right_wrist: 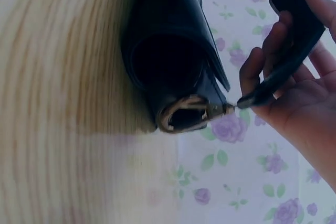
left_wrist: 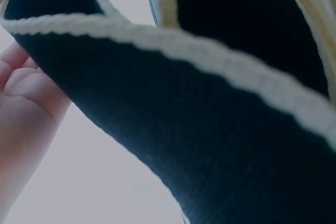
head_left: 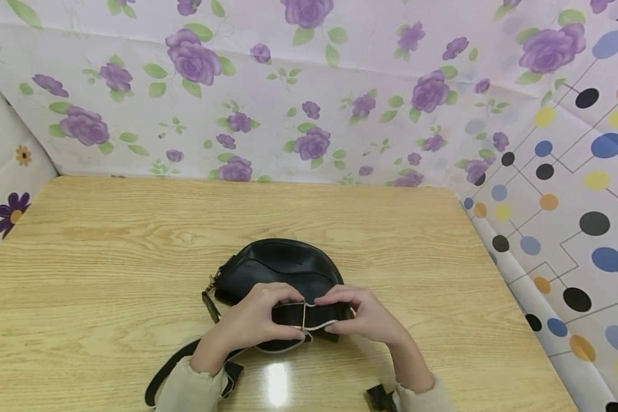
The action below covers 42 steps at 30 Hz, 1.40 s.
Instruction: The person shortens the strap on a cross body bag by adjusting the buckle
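A black handbag (head_left: 288,263) with a curved top lies on the table, and its wide black strap (head_left: 329,313) with pale edges is raised in front of it. My left hand (head_left: 254,317) pinches the strap at a thin metal slider buckle (head_left: 304,316), thumb below and fingers above. On the other side of the buckle, my right hand (head_left: 365,316) holds the strap between thumb and fingers. In the right wrist view, the strap (right_wrist: 299,35) runs through the right hand from a metal clasp (right_wrist: 181,114) at the bag's end. The strap (left_wrist: 157,93) fills much of the left wrist view.
The wooden table (head_left: 134,257) meets a flowered cloth wall (head_left: 268,114) at the back and a dotted sheet (head_left: 571,240) on the right. A loose strap length (head_left: 165,372) curls by the left forearm. A small black piece (head_left: 378,396) lies near the right sleeve.
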Tool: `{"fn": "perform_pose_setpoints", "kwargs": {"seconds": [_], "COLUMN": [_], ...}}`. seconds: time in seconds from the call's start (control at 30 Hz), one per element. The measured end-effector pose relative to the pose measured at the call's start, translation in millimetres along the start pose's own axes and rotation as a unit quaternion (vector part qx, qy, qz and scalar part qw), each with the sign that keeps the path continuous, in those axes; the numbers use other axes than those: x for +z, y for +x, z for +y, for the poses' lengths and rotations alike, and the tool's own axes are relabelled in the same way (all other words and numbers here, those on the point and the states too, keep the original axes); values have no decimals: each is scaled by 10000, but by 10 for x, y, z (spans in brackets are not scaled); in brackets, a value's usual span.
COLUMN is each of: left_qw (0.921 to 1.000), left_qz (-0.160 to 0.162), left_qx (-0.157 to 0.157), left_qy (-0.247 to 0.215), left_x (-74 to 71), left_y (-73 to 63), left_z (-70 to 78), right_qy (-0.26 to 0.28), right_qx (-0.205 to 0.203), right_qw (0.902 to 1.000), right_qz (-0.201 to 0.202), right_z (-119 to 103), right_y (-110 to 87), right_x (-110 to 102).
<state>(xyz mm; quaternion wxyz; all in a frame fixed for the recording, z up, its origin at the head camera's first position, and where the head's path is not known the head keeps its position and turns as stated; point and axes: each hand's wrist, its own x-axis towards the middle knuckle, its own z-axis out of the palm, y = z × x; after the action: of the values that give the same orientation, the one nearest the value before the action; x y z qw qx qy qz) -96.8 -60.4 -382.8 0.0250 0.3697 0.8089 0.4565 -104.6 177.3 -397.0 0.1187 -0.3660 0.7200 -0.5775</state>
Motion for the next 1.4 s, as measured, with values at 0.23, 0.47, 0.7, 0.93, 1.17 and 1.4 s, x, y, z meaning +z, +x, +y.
{"fn": "perform_pose_setpoints", "kwargs": {"seconds": [0.23, 0.47, 0.7, 0.93, 1.17, 1.4], "left_qw": [9992, 9980, 9987, 9977, 9961, 9950], "left_qz": [231, 428, 352, 319, 408, 402], "left_qx": [306, 367, -7, -89, 190, 341], "left_qy": [-107, -282, -369, -594, -758, -845], "left_x": [-16, -16, 7, 19, 27, 87], "left_y": [-15, -14, -7, 1, 9, 32], "left_z": [12, 11, 5, 13, 19, 17], "right_qy": [247, 328, 720, 975, 1289, 1457], "right_qx": [267, -23, 239, 108, -61, -307], "right_qw": [9993, 9992, 9939, 9924, 9897, 9858], "right_qz": [107, 237, 805, 744, 617, 770], "right_z": [-27, 32, 44, 26, -19, -27], "right_y": [55, 66, 33, 42, 63, 74], "right_x": [80, 127, 134, 133, 156, 204]}}
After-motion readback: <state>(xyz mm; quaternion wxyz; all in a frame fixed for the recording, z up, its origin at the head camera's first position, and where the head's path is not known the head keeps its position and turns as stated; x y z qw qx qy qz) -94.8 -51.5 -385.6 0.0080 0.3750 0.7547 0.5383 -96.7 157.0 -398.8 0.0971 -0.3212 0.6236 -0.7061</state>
